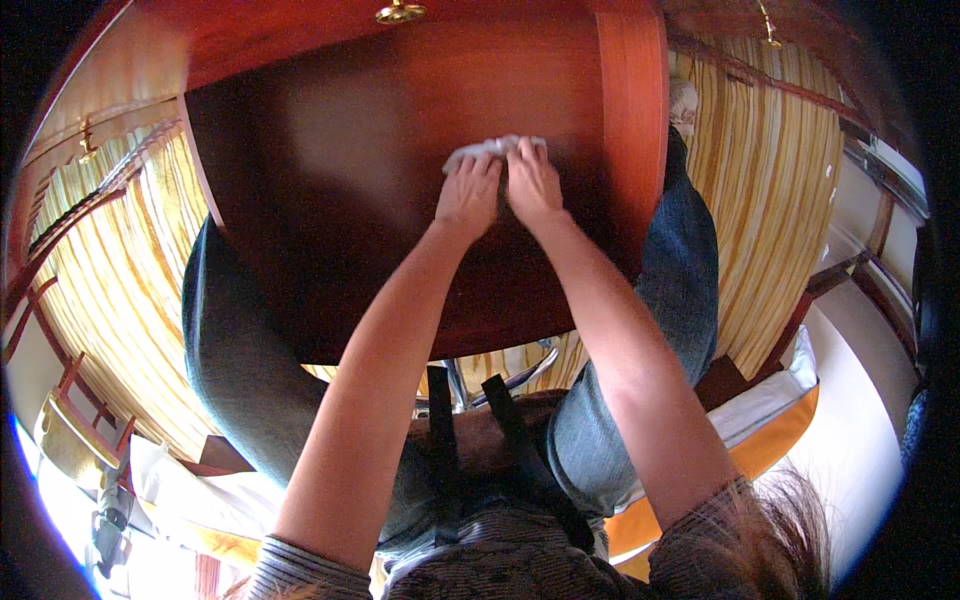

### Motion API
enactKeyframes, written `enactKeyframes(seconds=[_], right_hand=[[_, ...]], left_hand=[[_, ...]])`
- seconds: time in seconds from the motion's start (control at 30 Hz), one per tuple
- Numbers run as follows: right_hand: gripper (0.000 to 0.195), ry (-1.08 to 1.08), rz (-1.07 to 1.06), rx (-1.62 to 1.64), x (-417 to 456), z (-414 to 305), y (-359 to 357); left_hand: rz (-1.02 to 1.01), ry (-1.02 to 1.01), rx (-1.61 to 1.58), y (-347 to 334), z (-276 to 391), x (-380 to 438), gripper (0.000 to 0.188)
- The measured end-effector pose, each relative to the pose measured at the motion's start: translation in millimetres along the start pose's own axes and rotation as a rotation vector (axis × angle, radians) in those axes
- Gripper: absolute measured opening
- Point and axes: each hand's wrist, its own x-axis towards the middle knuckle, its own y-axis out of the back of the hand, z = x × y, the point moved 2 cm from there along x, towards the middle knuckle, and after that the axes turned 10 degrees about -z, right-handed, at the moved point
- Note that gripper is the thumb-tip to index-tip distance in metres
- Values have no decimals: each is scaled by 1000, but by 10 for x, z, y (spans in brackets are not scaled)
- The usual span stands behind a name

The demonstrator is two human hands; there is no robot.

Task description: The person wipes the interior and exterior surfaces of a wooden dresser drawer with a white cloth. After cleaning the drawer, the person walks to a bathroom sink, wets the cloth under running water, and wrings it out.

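Note:
A crumpled pale cloth (499, 145) lies under the fingertips of both hands. My left hand (470, 191) has its fingers bent over the cloth's left part. Close beside it, my right hand (534, 180) grips the cloth's right part. Both rest the cloth on a dark reddish-brown varnished wood panel (337, 247), which stands between the knees. The underside of the cloth and the fingertips beneath it are hidden.
A lighter red wood edge (634, 112) borders the panel on the right. A brass knob (401, 12) is at the top. Jeans-clad legs (240, 337) flank the panel, over a striped floor covering (757, 195). Chromed metal parts (465, 386) show below.

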Motion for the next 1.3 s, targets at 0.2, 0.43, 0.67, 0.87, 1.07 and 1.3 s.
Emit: enactKeyframes(seconds=[0.2, 0.43, 0.67, 0.87, 1.07, 1.3], right_hand=[[28, 1, -11, -28, 565, 127, 388], [31, 65, 69, 23, 1051, 254, 569], [37, 177, 176, -31, 1087, 286, 677], [39, 162, 159, -32, 760, 292, 456], [41, 62, -36, 18, 221, 135, 186], [42, 24, -106, 62, -432, 77, -180]], left_hand=[[109, -3, 162, 378, -156, 535, 40], [104, -23, 307, 731, -326, 927, 44], [127, 64, 357, 803, -358, 1001, 43], [-20, 64, 296, 616, -244, 702, 52], [-13, 55, 281, 228, -101, 260, 58], [-274, 106, 276, -153, 174, -259, 56]])
